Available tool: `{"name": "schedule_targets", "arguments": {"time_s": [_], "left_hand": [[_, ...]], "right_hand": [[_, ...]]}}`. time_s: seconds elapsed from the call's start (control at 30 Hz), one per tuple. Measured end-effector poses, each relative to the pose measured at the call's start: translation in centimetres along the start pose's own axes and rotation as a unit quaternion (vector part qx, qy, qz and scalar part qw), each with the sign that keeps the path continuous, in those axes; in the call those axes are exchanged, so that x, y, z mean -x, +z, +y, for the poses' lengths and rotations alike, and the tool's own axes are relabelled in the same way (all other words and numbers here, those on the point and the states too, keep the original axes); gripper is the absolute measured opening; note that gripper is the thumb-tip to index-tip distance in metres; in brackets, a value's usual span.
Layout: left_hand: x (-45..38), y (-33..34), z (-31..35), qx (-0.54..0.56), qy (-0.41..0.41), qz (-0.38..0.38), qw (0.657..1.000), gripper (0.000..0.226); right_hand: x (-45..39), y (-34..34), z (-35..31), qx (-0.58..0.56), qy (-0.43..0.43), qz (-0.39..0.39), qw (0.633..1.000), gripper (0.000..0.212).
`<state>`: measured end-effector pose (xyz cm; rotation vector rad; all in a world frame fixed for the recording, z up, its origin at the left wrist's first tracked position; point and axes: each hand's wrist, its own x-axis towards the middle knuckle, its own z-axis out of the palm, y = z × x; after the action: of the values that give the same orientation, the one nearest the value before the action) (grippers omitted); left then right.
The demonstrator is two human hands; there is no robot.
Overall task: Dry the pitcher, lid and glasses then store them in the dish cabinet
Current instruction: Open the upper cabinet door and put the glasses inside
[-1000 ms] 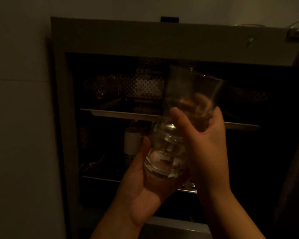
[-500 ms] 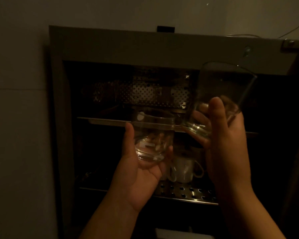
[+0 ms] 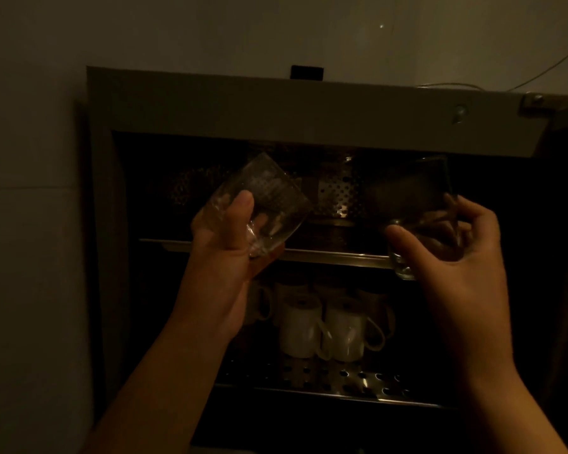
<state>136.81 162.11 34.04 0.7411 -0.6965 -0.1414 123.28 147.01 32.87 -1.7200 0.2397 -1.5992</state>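
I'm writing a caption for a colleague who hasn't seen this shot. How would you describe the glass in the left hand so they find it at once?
Start at the open dish cabinet on the wall, with white mugs on its lower perforated shelf. In front of its upper shelf, the left hand holds a clear glass. Unlike the darker glass in the right hand, it catches the light and tilts up to the right.

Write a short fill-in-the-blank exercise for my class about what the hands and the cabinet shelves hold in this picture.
1. The left hand and the right hand each hold one clear ____.
2. The glass in the left hand is tilted with its open mouth pointing up and to the ____.
3. On the lower shelf of the cabinet stand white ____ with handles.
4. The cabinet's lower shelf is metal with round ____ in it.

Missing words: glass; right; mugs; holes
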Motion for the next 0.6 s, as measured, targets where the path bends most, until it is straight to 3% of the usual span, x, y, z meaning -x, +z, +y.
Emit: {"name": "schedule_targets", "arguments": {"time_s": [0.1, 0.23, 0.43, 0.6], "left_hand": [[-0.6, 0.4, -0.1, -0.066, 0.066, 0.004, 0.996, 0.086], [-0.8, 0.6, -0.3, -0.176, 0.157, -0.013, 0.972, 0.070], [-1.1, 0.0, -0.6, -0.400, 0.248, 0.014, 0.882, 0.077], [-1.1, 0.2, -0.7, -0.484, 0.303, 0.048, 0.820, 0.089]], "right_hand": [[0.0, 0.3, 0.6, 0.079, -0.055, 0.027, 0.995, 0.077], [0.2, 0.5, 1.0, 0.143, -0.099, 0.062, 0.983, 0.069], [0.4, 0.1, 1.3, 0.189, -0.155, 0.076, 0.967, 0.065], [0.4, -0.1, 1.3, 0.237, -0.187, 0.083, 0.950, 0.063]]}}
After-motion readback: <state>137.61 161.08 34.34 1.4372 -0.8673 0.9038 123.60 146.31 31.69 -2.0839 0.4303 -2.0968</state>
